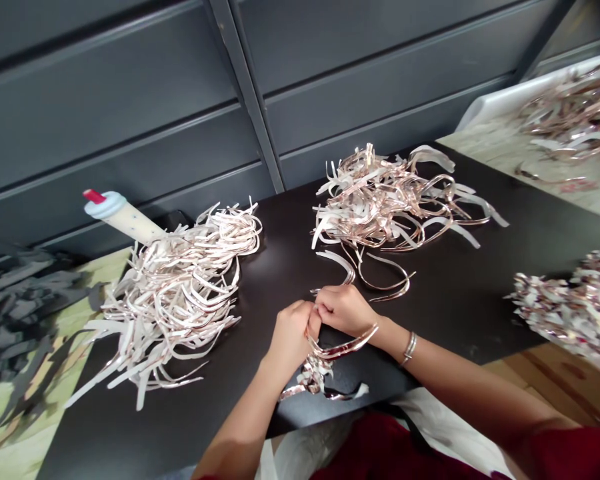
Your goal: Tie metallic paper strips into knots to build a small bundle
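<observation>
My left hand point(294, 330) and my right hand point(346, 308) meet knuckle to knuckle over the table, both with fingers closed. Shiny rose-gold strips point(347, 348) come out of my left hand and curve to the right beneath my right wrist. What my right fingers pinch is mostly hidden; it appears to be the same strips. Under my hands lies a small heap of short, crinkled silver-pink pieces point(316, 375). Just beyond my knuckles, a few loose strips point(347, 270) rest on the table, below a tangled pile of rose-gold and white strips point(375, 200).
A large pile of whitish strips point(180, 287) covers the black table's point(275, 247) left side. Behind it leans a pale bottle-like container point(130, 220) with a blue rim. Crinkled scraps point(575, 303) lie at right, dark scraps point(20, 313) at far left. Grey panels point(145, 100) stand behind.
</observation>
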### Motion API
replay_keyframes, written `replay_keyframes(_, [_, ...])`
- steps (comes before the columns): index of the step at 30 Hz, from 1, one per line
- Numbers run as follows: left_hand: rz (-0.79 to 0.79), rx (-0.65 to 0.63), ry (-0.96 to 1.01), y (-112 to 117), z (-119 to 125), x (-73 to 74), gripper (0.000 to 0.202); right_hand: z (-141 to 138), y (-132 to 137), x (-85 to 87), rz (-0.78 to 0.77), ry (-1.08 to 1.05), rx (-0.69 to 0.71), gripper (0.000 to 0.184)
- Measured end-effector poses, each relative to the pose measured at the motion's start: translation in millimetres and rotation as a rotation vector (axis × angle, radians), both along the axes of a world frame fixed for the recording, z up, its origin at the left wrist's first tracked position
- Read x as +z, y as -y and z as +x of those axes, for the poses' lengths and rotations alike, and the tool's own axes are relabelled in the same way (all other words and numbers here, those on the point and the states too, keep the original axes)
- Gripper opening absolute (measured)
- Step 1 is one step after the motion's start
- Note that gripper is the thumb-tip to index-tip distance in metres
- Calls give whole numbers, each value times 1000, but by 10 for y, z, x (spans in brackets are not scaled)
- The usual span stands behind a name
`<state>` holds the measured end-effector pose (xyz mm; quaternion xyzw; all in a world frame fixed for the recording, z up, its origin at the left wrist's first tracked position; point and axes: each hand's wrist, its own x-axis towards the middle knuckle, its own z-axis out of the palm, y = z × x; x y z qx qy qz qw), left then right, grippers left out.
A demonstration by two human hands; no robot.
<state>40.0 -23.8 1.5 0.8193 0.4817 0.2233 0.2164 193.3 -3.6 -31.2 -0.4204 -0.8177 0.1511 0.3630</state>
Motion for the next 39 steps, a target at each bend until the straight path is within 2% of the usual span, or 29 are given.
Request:
replay_keyframes(4, [-65, 60, 166, -20, -20, 33, 30, 16, 9, 72, -101, -232, -24, 18])
replay_keyframes(9, [-62, 103, 213, -27, -55, 26, 28, 37, 14, 60, -128, -281, 17, 18])
replay_keyframes(14, [-41, 60, 123, -32, -43, 14, 28, 38, -6, -9, -61, -208, 45, 21])
replay_keyframes(21, [29, 8, -88, -25, -23, -28, 28, 10, 0, 5, 32, 7, 30, 21])
replay_keyframes(24, [7, -10, -58, -23, -14, -16, 28, 4, 0, 20, 34, 6, 2, 18])
replay_keyframes(30, [-70, 35, 159, -24, -10, 80, 31, 43, 1, 82, -70, -214, 25, 20])
replay_keyframes(34, [-33, 29, 90, -20, -21, 70, 29, 66, -5, 53, -21, -152, 80, 21])
replay_keyframes(39, [16, -20, -57, -12, -17, 10, 27, 56, 5, 18, 37, 32, 65, 21])
